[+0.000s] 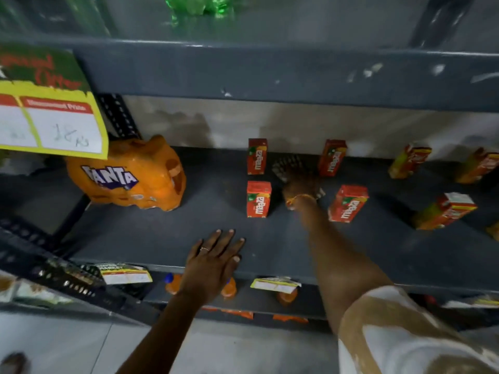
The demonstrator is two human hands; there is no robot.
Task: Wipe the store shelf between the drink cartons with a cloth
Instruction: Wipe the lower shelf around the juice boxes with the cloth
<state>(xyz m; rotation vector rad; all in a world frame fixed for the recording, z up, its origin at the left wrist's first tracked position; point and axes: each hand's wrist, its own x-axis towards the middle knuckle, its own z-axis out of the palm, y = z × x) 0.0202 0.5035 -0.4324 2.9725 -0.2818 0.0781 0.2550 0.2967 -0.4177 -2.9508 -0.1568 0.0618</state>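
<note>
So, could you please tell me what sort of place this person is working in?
Most likely a small grocery shop: a metal shelf stocked with spaced Maaza drink cartons, a shrink-wrapped Fanta pack, and a yellow discount price tag hanging from the shelf above.

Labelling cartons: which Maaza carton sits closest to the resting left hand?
The front carton of the left pair, just beyond the left hand; the other cartons stand farther back or right.

1. A dark grey metal store shelf (140, 233) carries the goods.
2. An orange Fanta bottle pack (127, 174) sits at its left.
3. Red Maaza drink cartons (258, 198) stand upright, spaced apart.
4. A left hand (216, 261) rests flat on the front edge.
5. A dark checked cloth (290, 164) lies between the cartons.
</note>
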